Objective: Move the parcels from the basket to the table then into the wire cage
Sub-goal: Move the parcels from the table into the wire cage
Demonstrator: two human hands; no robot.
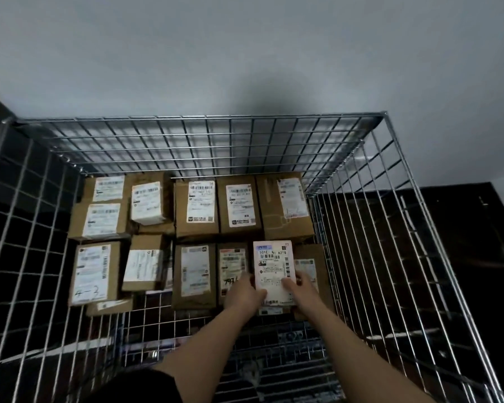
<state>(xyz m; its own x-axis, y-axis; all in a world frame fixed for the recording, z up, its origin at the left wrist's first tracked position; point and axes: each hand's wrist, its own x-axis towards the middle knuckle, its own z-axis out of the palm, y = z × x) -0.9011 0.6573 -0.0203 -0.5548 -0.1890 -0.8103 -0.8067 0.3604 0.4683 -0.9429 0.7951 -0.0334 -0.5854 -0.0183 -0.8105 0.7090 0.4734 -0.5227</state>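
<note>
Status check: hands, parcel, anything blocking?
Left hand and right hand grip white parcel, low in wire cage. Boxes packed around; nothing blocking.

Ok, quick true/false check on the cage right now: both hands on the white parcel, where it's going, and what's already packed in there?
1. Both hands hold the white parcel. True: the left hand and right hand grip its near end.
2. The wire cage holds no other parcels. False: rows of brown cardboard boxes with white labels lie in it.
3. The white parcel is at the cage's left side. False: it is in the near row, right of centre.
4. A box at the near left has handwriting on its label. True.
5. The cage's near floor shows bare wire. True.
</note>
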